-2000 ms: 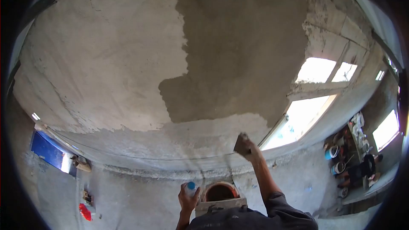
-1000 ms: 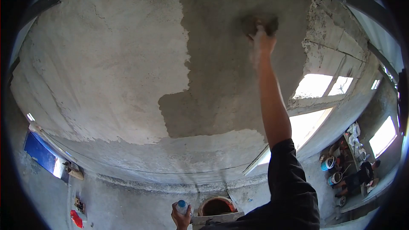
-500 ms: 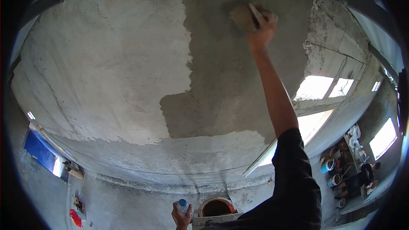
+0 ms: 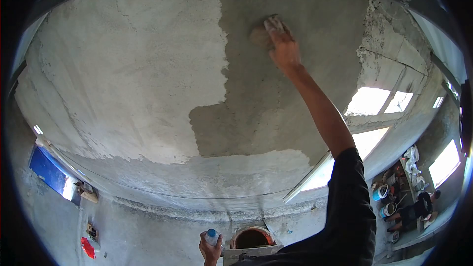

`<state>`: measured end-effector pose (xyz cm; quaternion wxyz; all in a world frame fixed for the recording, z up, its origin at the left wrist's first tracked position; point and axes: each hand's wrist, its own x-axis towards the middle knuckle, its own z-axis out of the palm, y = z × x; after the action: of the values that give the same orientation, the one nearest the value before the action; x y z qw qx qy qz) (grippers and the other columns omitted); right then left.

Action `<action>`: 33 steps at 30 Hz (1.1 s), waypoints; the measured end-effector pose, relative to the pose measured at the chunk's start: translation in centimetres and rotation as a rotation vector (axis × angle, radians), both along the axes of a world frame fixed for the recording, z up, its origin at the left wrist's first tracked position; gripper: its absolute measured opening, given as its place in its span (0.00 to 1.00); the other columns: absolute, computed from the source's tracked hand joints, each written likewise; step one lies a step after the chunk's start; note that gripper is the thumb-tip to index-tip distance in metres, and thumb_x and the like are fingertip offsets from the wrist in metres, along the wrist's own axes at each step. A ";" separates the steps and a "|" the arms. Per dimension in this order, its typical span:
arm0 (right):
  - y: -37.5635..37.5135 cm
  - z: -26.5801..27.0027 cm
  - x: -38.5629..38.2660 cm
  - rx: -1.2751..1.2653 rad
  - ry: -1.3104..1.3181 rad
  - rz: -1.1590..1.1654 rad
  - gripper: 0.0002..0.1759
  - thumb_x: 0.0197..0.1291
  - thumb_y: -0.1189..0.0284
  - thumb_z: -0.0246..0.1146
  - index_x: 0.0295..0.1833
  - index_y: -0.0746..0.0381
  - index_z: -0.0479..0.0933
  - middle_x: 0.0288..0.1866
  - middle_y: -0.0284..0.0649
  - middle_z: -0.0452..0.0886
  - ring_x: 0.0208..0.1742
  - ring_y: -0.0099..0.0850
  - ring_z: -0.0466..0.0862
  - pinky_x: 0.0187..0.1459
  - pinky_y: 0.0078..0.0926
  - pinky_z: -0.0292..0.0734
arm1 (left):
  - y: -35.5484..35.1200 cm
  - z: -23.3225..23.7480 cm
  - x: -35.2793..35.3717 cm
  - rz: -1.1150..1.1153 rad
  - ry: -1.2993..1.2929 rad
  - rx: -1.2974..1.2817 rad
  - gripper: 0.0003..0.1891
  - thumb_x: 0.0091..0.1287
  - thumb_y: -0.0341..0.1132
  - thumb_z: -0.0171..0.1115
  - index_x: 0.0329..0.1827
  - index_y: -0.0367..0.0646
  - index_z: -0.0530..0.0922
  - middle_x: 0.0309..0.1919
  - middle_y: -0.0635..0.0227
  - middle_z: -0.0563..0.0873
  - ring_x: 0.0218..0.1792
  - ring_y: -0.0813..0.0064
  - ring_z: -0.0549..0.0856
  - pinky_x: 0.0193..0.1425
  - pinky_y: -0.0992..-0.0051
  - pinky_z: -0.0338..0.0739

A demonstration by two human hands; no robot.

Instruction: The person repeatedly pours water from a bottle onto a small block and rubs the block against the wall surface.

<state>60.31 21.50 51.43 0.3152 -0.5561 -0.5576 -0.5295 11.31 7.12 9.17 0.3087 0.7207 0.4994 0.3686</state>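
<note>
High on the wall, my right hand (image 4: 285, 47) is closed around the grip of a plastering float (image 4: 261, 35), blurred by motion, its face against the damp, dark grey plaster (image 4: 256, 88). To the left of this patch lies paler, dry plaster (image 4: 133, 69) with a ragged border. Down low, my left hand (image 4: 211, 251) grips a clear plastic bottle (image 4: 212, 237) with a blue cap. Beside that hand stands a round bucket (image 4: 252, 239) with dark contents.
Window openings (image 4: 367, 101) break the wall on the right. At the far right, another person (image 4: 419, 209) is near several buckets (image 4: 388, 210). A blue panel (image 4: 47, 170) and a red object (image 4: 87, 248) are at the lower left.
My right hand has moved left and slightly down across the damp plaster with the float. My left hand still holds the bottle in about the same place.
</note>
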 end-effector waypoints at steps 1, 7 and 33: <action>-0.4 0.4 -0.2 0.069 0.045 -0.012 0.38 0.39 0.86 0.65 0.62 0.61 0.68 0.66 0.42 0.68 0.68 0.41 0.65 0.68 0.40 0.63 | -0.1 0.1 0.0 -0.004 0.000 -0.002 0.24 0.47 0.39 0.75 0.41 0.40 0.71 0.28 0.56 0.81 0.30 0.51 0.82 0.36 0.62 0.76; -0.5 6.8 2.0 0.155 0.265 0.053 0.34 0.43 0.84 0.63 0.62 0.60 0.69 0.65 0.45 0.69 0.66 0.45 0.67 0.64 0.40 0.68 | 0.3 -0.6 0.2 -0.022 0.012 0.023 0.25 0.47 0.39 0.75 0.42 0.39 0.71 0.29 0.56 0.82 0.31 0.52 0.82 0.37 0.63 0.76; 0.9 -3.8 -1.4 -0.066 0.074 0.061 0.07 0.44 0.75 0.62 0.29 0.69 0.78 0.67 0.49 0.66 0.71 0.45 0.61 0.72 0.43 0.52 | -0.3 -0.3 -0.3 0.014 0.005 -0.011 0.24 0.48 0.38 0.74 0.42 0.39 0.71 0.29 0.55 0.82 0.31 0.52 0.82 0.37 0.63 0.76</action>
<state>58.86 22.35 47.63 0.3329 -0.5684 -0.5794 -0.4800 10.97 6.81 8.90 0.3087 0.7164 0.5072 0.3663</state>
